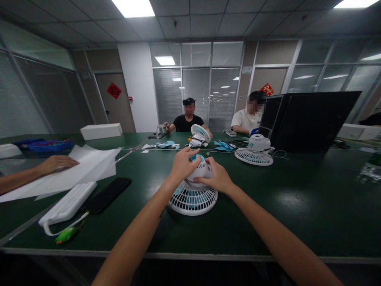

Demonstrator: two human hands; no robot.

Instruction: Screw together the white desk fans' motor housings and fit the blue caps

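Observation:
A small white electric fan [193, 201] lies grille-down on the green table [262, 222] in front of me, its rounded motor housing facing up. Light blue blades show through the grille. My left hand [183, 163] is closed at the top of the housing, its thumb and fingers on a light blue round part [197, 157]. With fingers and thumb bent round the housing's right side, my right hand [219, 176] grips the fan. The fingers partly hide the housing and the blue part.
Two more fans [200, 136] [254, 155] and blue blades [224, 146] lie farther back. At left are a power strip [68, 202], a black phone [109, 194] and another person's hand [61, 163] on paper. Two people sit opposite; a black computer case [309, 123] stands right.

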